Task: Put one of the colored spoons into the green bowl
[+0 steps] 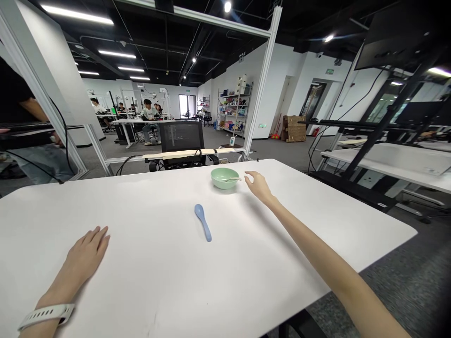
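Observation:
A green bowl (219, 183) stands upright towards the far side of the white table (141, 277). Inside it rests a pale spoon (234, 179), its handle sticking out over the right rim. Just right of that handle, my right hand (259, 185) hovers with thumb and fingers apart, holding nothing. In front of the bowl, a blue spoon (203, 222) lies flat on the tabletop, its round end pointing away from me. My left hand (86, 251) lies palm down on the table at the left, fingers stretched out, well apart from both spoons.
A metal frame (262, 80) rises behind the table, with a wooden strip (172, 154) across it and a black chair (181, 138) beyond. At the far left stands a person (42, 159). Other people sit at desks further back. Black stands and another white table (398, 164) are at the right.

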`<state>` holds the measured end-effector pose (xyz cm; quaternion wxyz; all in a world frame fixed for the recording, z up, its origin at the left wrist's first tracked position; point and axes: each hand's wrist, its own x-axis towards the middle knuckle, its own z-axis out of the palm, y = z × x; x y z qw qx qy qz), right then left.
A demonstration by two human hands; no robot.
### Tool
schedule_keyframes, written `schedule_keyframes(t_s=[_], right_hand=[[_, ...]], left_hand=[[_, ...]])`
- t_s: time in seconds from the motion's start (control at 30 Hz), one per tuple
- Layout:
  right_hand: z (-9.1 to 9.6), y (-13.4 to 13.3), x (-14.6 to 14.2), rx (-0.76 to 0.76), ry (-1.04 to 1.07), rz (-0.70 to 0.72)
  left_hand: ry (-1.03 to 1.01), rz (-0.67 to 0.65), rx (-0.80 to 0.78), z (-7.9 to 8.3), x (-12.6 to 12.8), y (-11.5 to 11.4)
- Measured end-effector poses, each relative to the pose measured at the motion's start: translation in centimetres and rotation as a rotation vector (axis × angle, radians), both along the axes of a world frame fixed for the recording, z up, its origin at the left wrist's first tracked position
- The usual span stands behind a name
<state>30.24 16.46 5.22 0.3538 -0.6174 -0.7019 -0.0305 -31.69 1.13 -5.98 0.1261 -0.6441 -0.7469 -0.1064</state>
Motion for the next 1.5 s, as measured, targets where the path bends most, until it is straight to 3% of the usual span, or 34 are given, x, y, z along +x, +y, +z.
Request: schedule_keyframes(t_s=[0.23,0.4,1.07,1.23,1.37,1.5], right_hand=[[-5.1,-4.2,2.9,-0.049,-0.012,0.103],[-7.2,-6.1,3.1,-0.185,-0.108,0.199],[-6.9,-6.6,2.8,-0.227,-0.087,0.202],[-5.0,-4.3,2.7,-0.123,-0.104,0.124],[-1.1,-0.3,1.1,-0.097,-0.153,0.150],[2.4,3.5,-1.9,-0.214,-0.296,0.142]], left_hand=[[-0.026,0.000,-0.019,0.2,0.2,-0.1],[-0.042,0.019,-0.041,0.5,0.4,0.0],[-0.050,0.000,0.007,0.3,0.0,0.2],[-0.030,-0.006,0.005,0.5,0.4,-0.1],[0.000,0.004,-0.014,0.6,0.6,-0.2],[-0.009,-0.004,0.008,0.6,0.6,-0.3]])
